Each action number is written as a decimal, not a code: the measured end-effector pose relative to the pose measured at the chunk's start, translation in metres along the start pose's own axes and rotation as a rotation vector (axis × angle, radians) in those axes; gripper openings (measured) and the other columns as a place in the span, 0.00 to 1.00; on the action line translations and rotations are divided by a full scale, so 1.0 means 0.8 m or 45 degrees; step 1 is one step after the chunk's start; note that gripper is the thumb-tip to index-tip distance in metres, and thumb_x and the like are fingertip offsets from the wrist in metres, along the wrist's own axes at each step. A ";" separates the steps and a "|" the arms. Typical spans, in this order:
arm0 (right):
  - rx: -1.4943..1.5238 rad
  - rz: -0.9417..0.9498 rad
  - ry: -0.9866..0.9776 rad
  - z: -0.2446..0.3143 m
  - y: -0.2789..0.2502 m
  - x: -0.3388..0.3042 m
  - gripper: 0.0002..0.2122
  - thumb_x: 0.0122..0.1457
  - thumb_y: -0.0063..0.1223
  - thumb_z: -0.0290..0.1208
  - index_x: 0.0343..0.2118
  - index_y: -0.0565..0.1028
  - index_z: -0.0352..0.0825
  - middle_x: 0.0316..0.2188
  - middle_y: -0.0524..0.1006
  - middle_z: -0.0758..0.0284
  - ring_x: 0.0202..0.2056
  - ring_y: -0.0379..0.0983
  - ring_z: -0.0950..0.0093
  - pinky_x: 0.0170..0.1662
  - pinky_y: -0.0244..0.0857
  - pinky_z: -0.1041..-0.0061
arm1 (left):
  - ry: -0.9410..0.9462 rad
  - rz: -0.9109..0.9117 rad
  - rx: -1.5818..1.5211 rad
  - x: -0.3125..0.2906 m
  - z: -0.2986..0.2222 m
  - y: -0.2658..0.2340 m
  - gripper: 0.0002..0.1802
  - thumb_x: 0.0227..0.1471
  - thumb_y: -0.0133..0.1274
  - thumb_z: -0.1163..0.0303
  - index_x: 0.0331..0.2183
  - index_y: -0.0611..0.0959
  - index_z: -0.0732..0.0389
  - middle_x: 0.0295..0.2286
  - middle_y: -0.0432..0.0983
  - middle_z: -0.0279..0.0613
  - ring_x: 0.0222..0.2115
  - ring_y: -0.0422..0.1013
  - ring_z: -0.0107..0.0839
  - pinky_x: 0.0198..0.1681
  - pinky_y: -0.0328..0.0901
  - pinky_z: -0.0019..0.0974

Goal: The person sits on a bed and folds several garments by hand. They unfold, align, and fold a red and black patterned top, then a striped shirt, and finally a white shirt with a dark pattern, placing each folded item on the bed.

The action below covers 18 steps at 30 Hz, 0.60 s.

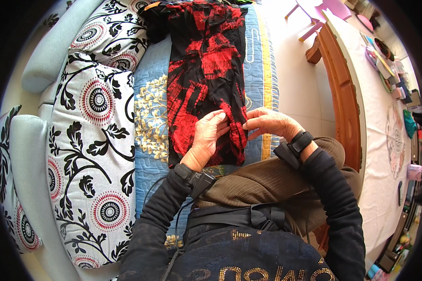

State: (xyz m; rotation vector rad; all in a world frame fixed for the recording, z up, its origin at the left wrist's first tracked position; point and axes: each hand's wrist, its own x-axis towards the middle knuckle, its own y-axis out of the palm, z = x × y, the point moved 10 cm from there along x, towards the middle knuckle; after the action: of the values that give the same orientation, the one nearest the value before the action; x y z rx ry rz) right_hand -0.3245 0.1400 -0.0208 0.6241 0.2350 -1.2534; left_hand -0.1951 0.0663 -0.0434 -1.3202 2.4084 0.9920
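A long red and black patterned garment (215, 61) lies stretched out over a blue quilted cover (150, 70), its near end close to my crossed leg. My left hand (208, 136) rests on the lower part of the cloth, thumb and fingers pinching a raised fold. At the right edge of the garment, my right hand (272, 122) has its thumb and fingertips closed on the fabric. A small ridge of cloth stands between the two hands. The garment's exact kind cannot be made out as it lies.
On the left are sofa cushions (89, 154) with black leaves and red rings, beside a grey armrest (28, 154). A wooden-edged table (375, 140) with a pale cloth stands to the right. Beyond it are a purple chair (321, 16) and cluttered shelves. Dark cloth (157, 23) lies at the far end.
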 end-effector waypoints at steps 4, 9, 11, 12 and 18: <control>-0.032 -0.044 0.095 -0.016 0.005 0.001 0.23 0.62 0.61 0.39 0.55 0.73 0.30 0.43 0.80 0.66 0.45 0.79 0.75 0.48 0.76 0.71 | 0.115 -0.017 0.177 -0.007 -0.025 -0.009 0.13 0.62 0.55 0.64 0.44 0.81 0.61 0.41 0.83 0.43 0.43 0.79 0.34 0.47 0.72 0.36; -0.147 -0.224 0.172 -0.022 0.010 0.012 0.24 0.60 0.65 0.44 0.49 0.72 0.29 0.38 0.80 0.65 0.35 0.82 0.77 0.34 0.76 0.77 | -0.001 -0.175 0.410 0.005 -0.023 -0.027 0.18 0.60 0.61 0.57 0.40 0.82 0.63 0.35 0.84 0.46 0.23 0.77 0.25 0.21 0.65 0.25; -0.263 -0.318 0.164 -0.022 0.006 0.016 0.17 0.61 0.64 0.44 0.40 0.76 0.34 0.31 0.80 0.69 0.29 0.82 0.79 0.28 0.73 0.80 | 0.023 -0.177 0.504 0.017 -0.027 -0.023 0.18 0.58 0.63 0.57 0.38 0.83 0.64 0.31 0.84 0.46 0.15 0.71 0.21 0.13 0.57 0.23; -0.270 -0.331 0.155 -0.023 0.006 0.018 0.16 0.61 0.64 0.44 0.37 0.77 0.35 0.30 0.80 0.70 0.29 0.81 0.79 0.27 0.72 0.80 | 0.063 -0.217 0.432 0.022 -0.028 -0.022 0.14 0.56 0.65 0.62 0.36 0.83 0.63 0.25 0.82 0.41 0.11 0.63 0.18 0.11 0.49 0.24; -0.068 -0.213 -0.038 -0.021 0.014 0.023 0.11 0.60 0.64 0.38 0.39 0.80 0.36 0.32 0.81 0.73 0.34 0.79 0.81 0.35 0.75 0.78 | 0.286 -0.298 0.405 0.028 -0.055 -0.027 0.08 0.54 0.63 0.71 0.37 0.83 0.60 0.25 0.79 0.31 0.18 0.68 0.18 0.19 0.60 0.23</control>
State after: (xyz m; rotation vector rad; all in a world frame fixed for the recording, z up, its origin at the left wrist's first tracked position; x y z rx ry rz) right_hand -0.3055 0.1366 -0.0402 0.5477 0.2995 -1.4118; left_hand -0.1852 0.0153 -0.0311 -1.6100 2.3644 0.3986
